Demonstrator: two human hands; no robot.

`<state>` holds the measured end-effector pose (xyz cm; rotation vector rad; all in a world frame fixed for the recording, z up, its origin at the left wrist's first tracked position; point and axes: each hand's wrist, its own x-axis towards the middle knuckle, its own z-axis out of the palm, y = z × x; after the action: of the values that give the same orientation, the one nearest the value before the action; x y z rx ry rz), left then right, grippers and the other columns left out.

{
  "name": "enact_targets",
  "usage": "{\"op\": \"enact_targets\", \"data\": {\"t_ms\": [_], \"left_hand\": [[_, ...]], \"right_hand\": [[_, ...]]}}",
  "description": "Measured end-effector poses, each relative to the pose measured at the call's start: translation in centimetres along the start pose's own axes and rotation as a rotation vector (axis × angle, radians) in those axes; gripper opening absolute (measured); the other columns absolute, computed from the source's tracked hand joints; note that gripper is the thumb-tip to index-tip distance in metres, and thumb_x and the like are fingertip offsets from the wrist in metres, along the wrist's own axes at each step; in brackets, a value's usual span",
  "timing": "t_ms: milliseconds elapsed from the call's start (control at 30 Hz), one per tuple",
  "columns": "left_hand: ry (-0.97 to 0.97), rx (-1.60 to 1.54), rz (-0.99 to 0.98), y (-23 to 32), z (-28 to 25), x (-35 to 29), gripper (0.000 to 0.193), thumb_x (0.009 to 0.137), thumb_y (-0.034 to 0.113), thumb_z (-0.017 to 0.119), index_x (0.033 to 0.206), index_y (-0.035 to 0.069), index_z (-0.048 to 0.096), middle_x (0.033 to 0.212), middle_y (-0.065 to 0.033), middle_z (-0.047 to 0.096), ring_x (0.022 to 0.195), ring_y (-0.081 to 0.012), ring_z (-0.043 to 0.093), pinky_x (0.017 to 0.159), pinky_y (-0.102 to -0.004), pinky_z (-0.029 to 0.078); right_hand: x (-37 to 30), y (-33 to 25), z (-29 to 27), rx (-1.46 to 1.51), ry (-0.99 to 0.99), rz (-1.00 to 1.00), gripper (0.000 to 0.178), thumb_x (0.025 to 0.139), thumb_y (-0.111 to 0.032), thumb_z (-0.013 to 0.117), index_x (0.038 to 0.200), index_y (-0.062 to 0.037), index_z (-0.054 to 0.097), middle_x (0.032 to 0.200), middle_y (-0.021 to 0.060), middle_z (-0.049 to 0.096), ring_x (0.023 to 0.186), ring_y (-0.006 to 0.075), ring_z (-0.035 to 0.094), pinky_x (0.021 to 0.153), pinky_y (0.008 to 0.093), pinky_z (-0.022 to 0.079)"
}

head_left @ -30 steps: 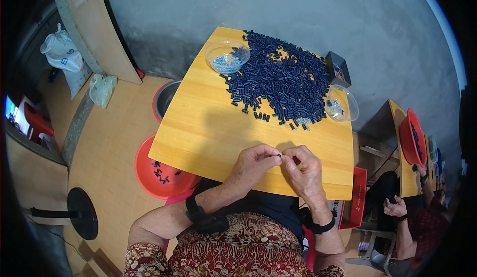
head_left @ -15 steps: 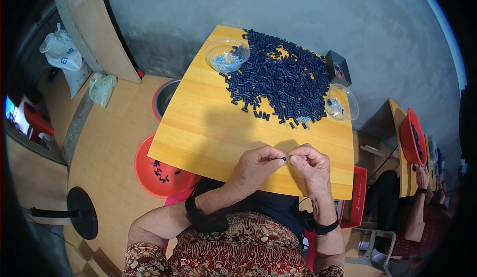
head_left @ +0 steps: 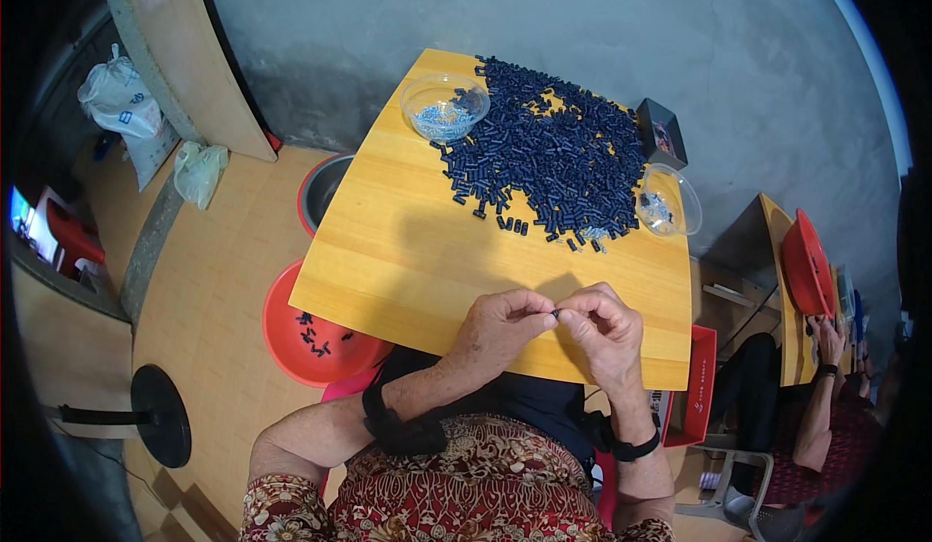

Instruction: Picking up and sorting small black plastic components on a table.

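Note:
Both hands meet over the near edge of the yellow wooden table (head_left: 379, 236). My left hand (head_left: 493, 338) pinches a small black part (head_left: 555, 314) between thumb and fingertips. From the other side, my right hand (head_left: 610, 340) is closed in a pinch against that part; whatever its fingertips hold is too small and covered to name. Beyond them spreads a big heap of short black cylindrical parts (head_left: 568, 168). A clear plastic bowl (head_left: 412, 126) with small silvery pieces stands at the heap's left, and a smaller clear tub (head_left: 689, 204) with similar pieces at its right.
A black box (head_left: 670, 124) sits by the wall. Left of the table, a red basin (head_left: 277, 348) on the floor holds several black parts. A red box (head_left: 701, 387) is at the table's right. Farther right, another person's hand (head_left: 827, 340) works beside a red basin (head_left: 802, 265).
My right hand has moved slightly left, closing the small gap to the black part. My left hand stays nearly in place. The other person's red basin and hand have shifted a little.

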<state>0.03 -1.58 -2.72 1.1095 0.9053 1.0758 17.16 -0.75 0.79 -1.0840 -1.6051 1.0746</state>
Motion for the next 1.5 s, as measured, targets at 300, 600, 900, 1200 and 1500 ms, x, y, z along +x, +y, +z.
{"op": "enact_targets", "data": {"t_ms": [300, 600, 900, 1200, 1500], "left_hand": [[0.031, 0.102, 0.017, 1.0, -0.1, 0.0, 0.017, 0.088, 0.010, 0.065, 0.099, -0.003, 0.065, 0.091, -0.0012, 0.066, 0.087, -0.0053, 0.058, 0.079, -0.0215, 0.048], [0.075, 0.326, 0.104, 1.1, 0.3, -0.4, 0.014, 0.086, 0.008, 0.066, 0.095, -0.003, 0.066, 0.087, -0.0047, 0.069, 0.082, -0.0082, 0.062, 0.075, -0.0241, 0.050], [0.042, 0.284, 0.105, 1.5, 0.1, -0.1, 0.016, 0.087, 0.010, 0.065, 0.097, -0.002, 0.066, 0.089, -0.0061, 0.069, 0.083, -0.0107, 0.064, 0.076, -0.0261, 0.050], [-0.038, -0.140, -0.076, 0.9, -0.6, 0.3, 0.017, 0.090, 0.012, 0.062, 0.100, -0.001, 0.066, 0.094, -0.0051, 0.067, 0.090, -0.0097, 0.060, 0.084, -0.0241, 0.046], [-0.037, -0.152, -0.084, 1.2, -0.6, 0.1, 0.017, 0.089, 0.013, 0.063, 0.099, -0.001, 0.067, 0.093, -0.0042, 0.067, 0.089, -0.0089, 0.059, 0.083, -0.0239, 0.046]], "right_hand": [[0.0, -1.7, 0.5, -0.492, 0.051, -0.361, 0.011, 0.077, 0.002, 0.067, 0.087, 0.0015, 0.066, 0.082, 0.0147, 0.060, 0.075, 0.0297, 0.059, 0.066, 0.0356, 0.049], [0.4, -3.5, -0.6, -0.889, -0.198, -0.458, 0.017, 0.070, 0.002, 0.065, 0.086, -0.0013, 0.060, 0.084, 0.0137, 0.057, 0.077, 0.0315, 0.057, 0.072, 0.0381, 0.047], [0.1, -2.1, -0.8, -0.558, -0.109, -0.342, 0.016, 0.073, 0.003, 0.070, 0.088, 0.0014, 0.063, 0.081, 0.0139, 0.061, 0.073, 0.0297, 0.061, 0.063, 0.0348, 0.049], [0.1, -1.7, 0.0, -0.613, 0.010, -0.442, 0.028, 0.068, -0.004, 0.077, 0.093, -0.0017, 0.063, 0.086, 0.0122, 0.062, 0.080, 0.0298, 0.061, 0.070, 0.0378, 0.048], [0.2, -1.5, 0.3, -0.688, 0.019, -0.536, 0.027, 0.067, -0.003, 0.077, 0.089, -0.0029, 0.062, 0.087, 0.0106, 0.062, 0.078, 0.0279, 0.060, 0.069, 0.0363, 0.046]]}}
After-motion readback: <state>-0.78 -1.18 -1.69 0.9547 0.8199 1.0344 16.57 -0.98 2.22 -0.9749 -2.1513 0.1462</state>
